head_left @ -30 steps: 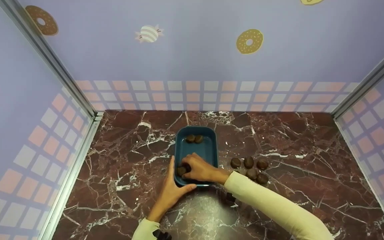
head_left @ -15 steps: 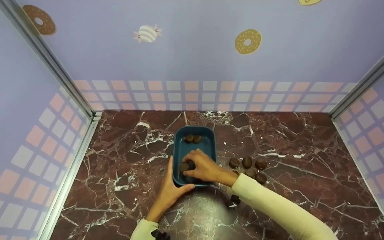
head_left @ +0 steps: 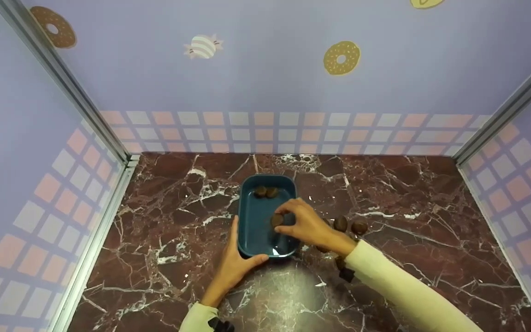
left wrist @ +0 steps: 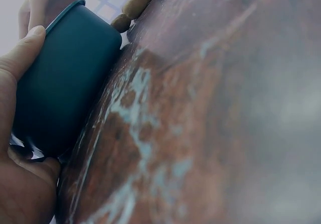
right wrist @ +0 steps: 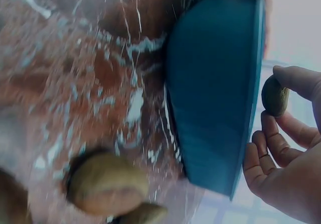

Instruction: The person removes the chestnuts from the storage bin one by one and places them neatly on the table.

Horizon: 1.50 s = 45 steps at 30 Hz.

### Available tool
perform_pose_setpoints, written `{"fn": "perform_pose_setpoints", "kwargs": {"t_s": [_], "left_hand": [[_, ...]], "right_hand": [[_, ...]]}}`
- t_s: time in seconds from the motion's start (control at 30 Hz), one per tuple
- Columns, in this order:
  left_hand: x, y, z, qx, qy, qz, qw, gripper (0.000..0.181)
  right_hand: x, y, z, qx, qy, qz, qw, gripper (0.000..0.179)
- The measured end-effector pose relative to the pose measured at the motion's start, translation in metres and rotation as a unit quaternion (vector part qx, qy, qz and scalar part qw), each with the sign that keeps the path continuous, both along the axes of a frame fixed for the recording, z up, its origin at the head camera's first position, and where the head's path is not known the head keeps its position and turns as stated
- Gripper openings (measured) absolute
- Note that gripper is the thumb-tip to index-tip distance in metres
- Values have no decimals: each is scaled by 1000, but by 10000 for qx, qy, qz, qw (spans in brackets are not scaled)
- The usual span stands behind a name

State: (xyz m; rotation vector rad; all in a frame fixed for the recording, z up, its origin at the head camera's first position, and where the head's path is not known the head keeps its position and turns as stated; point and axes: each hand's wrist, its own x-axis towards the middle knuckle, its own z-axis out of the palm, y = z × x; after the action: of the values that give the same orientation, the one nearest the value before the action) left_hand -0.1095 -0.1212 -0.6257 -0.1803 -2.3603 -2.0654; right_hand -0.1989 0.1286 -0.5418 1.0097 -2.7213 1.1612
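Observation:
In the head view, a blue-green rectangular dish (head_left: 258,221) stands on the marbled tabletop, with two brown chestnuts (head_left: 266,191) side by side at its far end. My left hand (head_left: 233,263) steadies its near left corner, fingers straight along the left wall and thumb at the near end. Between thumb and fingertips my right hand (head_left: 309,226) pinches a chestnut (head_left: 277,220) over the right half of the dish. The right wrist view shows this chestnut (right wrist: 275,96) above rim level, with the dish's outer wall (right wrist: 215,83) beside the hand.
Several more chestnuts (head_left: 359,227) lie on the table right of the dish, partly hidden by my right hand and wrist. A patterned lilac back wall (head_left: 265,74) and side walls enclose the tabletop (head_left: 178,221).
My right hand has lifted the chestnut from the dish's near left part and carried it right, toward the right rim. My left hand stays at the corner of the dish.

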Motion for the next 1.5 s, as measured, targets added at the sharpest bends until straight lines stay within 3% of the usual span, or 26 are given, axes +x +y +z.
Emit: {"fn": "perform_pose_setpoints", "kwargs": {"t_s": [0.5, 0.87, 1.2, 1.5], "left_hand": [[2, 1, 3, -300, -50, 182, 9994, 137], [3, 0, 2, -405, -88, 146, 9990, 138], [2, 1, 2, -343, -20, 145, 9993, 138], [2, 1, 2, -370, -83, 179, 9991, 138]], "right_hand": [[2, 60, 5, -222, -39, -648, 9976, 35], [29, 105, -2, -412, -82, -1237, 9914, 37], [57, 137, -19, -515, 373, -1588, 9853, 39], [79, 157, -33, -419, 211, -2032, 9780, 40]]}}
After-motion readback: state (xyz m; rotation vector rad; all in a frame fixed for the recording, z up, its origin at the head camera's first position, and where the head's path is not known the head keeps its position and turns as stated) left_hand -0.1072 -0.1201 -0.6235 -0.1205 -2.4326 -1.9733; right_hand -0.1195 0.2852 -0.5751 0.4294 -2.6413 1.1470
